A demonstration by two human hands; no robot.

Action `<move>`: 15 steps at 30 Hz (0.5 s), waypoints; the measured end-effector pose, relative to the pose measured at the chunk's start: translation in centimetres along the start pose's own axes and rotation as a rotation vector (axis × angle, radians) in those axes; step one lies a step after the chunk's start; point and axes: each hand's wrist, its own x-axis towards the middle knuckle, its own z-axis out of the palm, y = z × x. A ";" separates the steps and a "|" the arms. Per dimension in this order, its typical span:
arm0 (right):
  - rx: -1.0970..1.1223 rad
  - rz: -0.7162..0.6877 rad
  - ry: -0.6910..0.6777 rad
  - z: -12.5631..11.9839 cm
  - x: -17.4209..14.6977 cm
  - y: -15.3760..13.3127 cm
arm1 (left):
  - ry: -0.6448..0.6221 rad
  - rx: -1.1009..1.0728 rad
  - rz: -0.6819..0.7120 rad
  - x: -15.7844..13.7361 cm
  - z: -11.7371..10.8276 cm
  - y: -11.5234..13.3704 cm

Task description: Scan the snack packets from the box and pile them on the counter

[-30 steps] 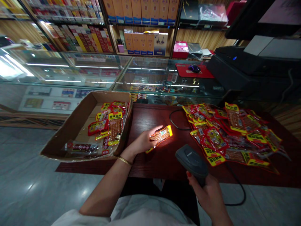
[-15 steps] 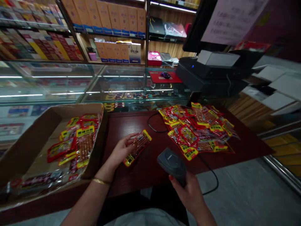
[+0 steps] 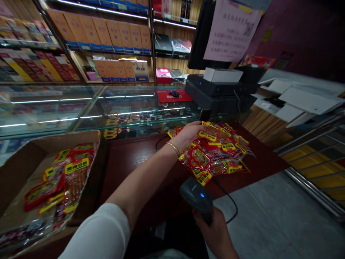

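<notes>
My left hand [image 3: 191,132] reaches over the heap of red-and-yellow snack packets [image 3: 199,160] on the dark red table. Its fingers are closed on the near end of a snack packet [image 3: 209,132] at the top of the heap; the fingertips are partly hidden. In my right hand [image 3: 214,226] is a dark grey barcode scanner [image 3: 195,196], gripped by its handle. The scanner is in front of the heap, with a blue light glowing on top. To the left, a cardboard box [image 3: 98,154] contains several similar packets [image 3: 77,183].
A glass display counter [image 3: 129,91] runs behind the table [image 3: 126,158]. On it lie a red mat [image 3: 161,96] and a mouse [image 3: 174,93]. A monitor [image 3: 198,39] stands at the back right. The scanner's black cable [image 3: 231,199] hangs past the table's front edge.
My left hand has carried the packet from the table's middle rightward to the heap. A blue light now shows on the scanner, still in my right hand. The camera view has turned rightward.
</notes>
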 end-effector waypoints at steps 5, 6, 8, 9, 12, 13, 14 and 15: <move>-0.025 0.015 -0.010 0.4 0.2 -0.1 | 0.080 0.174 0.160 -4.0 -2.5 -1.3; -0.017 0.015 -0.030 0.6 0.2 -0.2 | 0.055 0.219 0.210 -6.4 -3.8 -1.6; -0.001 0.024 -0.073 0.8 0.2 -0.2 | 0.046 0.342 0.315 -12.3 -6.7 -1.7; 0.002 0.028 -0.098 1.0 0.2 -0.1 | 0.075 0.417 0.360 -15.6 -8.0 -1.5; -0.065 0.048 -0.083 1.5 0.7 0.2 | 0.325 0.669 0.426 -24.6 -12.2 -0.2; -0.088 0.045 -0.086 1.7 1.1 0.3 | 0.440 0.754 0.422 -27.1 -13.9 0.5; -0.108 0.043 -0.106 1.9 1.5 0.4 | 0.557 0.839 0.408 -29.4 -15.8 1.2; -0.113 0.033 -0.154 2.1 1.9 0.4 | 0.671 0.928 0.383 -31.5 -17.9 1.9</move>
